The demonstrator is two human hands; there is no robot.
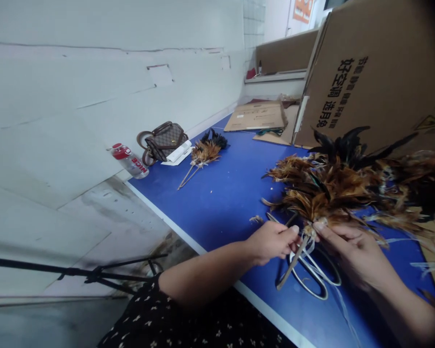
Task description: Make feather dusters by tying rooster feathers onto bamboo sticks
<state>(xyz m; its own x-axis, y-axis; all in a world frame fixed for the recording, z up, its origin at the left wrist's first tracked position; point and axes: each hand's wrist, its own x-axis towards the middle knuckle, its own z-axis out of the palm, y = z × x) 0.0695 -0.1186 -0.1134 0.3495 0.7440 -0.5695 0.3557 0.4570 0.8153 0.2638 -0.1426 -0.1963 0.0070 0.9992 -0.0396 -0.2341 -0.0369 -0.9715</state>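
Brown and black feathers fill the right side of the head camera's view, heaped on a blue table (217, 193) whose white edge runs diagonally toward the person. At the near end of the heap (351, 186), a feather bundle (322, 205) fans up and away from the hands, its stems gathered at a binding point between the two hands.

The left hand (271, 240) reaches in from the lower middle, fingers curled and pinching at the base of the bundle, thumb tip toward the binding. The right hand (351, 251) comes in from the lower right, its fingers closed on the same base from the other side, so the bundle sits directly between and just above both hands. A thin stick (293, 266) slants down and left from the binding, below the left hand. Pale cord (321, 280) trails from the binding and loops on the table just below the hands.

Further up the table lies a finished feather duster (203, 154), well apart from the hands. Beside it, by the wall, sit a brown patterned handbag (163, 140), some white paper (179, 152) and a clear water bottle (130, 162) with a red cap, lying tilted. A large cardboard box (369, 72) stands behind the heap.
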